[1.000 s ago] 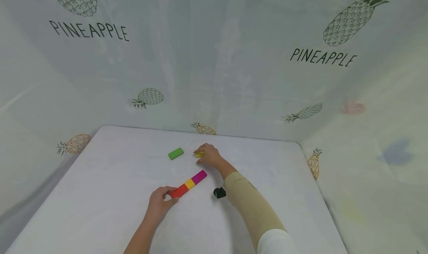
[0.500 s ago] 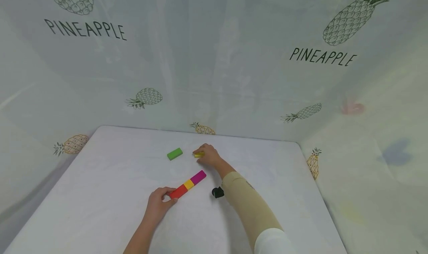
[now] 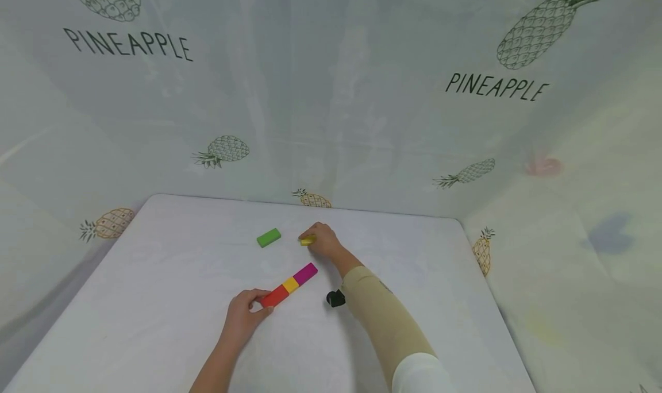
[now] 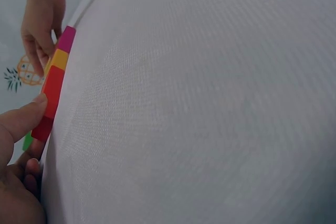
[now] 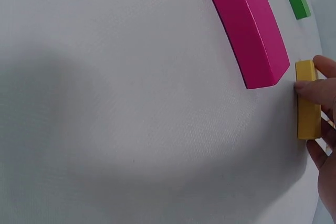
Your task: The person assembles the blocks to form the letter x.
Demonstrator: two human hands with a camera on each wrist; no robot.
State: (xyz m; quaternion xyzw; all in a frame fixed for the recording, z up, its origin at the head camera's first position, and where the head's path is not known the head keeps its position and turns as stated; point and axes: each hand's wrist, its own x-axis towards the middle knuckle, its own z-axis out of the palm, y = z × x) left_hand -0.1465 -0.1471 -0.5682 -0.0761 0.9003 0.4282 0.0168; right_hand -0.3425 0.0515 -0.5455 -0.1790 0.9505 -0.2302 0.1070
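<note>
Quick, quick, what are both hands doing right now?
Left hand: closed, holding the red block at one end of the row.
Right hand: closed, holding a yellow block apart from the row.

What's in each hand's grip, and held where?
Left hand: the red block, by its near end. Right hand: a yellow block, thumb on a long face towards one end.

Pinches a red block [image 3: 276, 296] with the left hand [image 3: 243, 317], in line with a yellow block [image 3: 291, 285] and a purple block [image 3: 306, 274], and holds another yellow block [image 3: 307, 241] with the right hand [image 3: 324, 241] near a green block [image 3: 269, 238].
</note>
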